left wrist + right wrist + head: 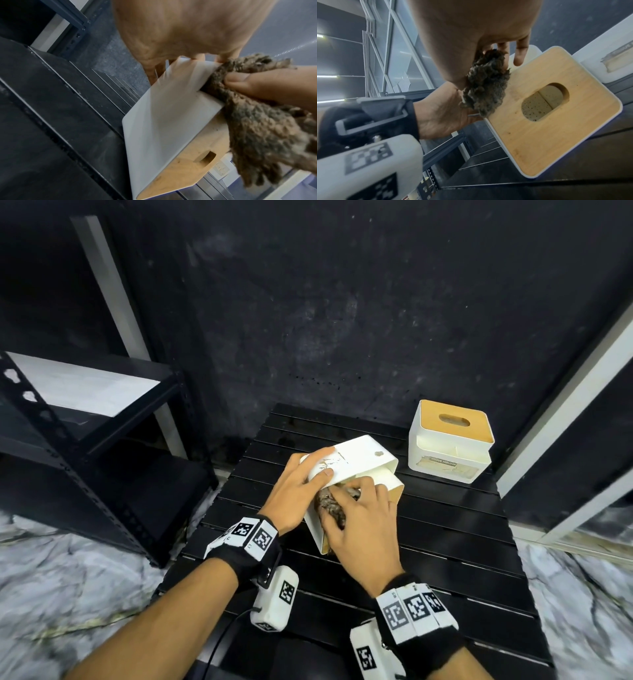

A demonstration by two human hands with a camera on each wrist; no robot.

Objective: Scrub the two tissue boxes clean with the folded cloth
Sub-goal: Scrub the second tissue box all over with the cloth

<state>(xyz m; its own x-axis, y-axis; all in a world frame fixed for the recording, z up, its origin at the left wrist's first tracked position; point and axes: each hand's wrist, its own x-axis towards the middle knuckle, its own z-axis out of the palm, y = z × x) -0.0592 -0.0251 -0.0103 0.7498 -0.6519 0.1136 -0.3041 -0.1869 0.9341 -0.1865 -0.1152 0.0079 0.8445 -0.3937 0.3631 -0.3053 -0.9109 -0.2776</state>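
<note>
A white tissue box [356,460] with a wooden lid lies tipped on its side on the black slatted table [445,542]. My left hand [298,491] grips its left end, fingers curled over the top. My right hand [359,525] holds a bunched grey-brown cloth [329,505] and presses it against the box's near face. In the left wrist view the cloth [254,115] sits at the edge of the tipped box [164,115]. The right wrist view shows the cloth [486,86] beside the wooden lid [556,128] with its oval slot. A second white tissue box [450,441] stands upright at the back right.
A dark metal shelf unit [85,412] stands left of the table. A dark wall rises behind it, and a white-framed panel [565,405] runs along the right. Marble-patterned floor [51,594] surrounds the table.
</note>
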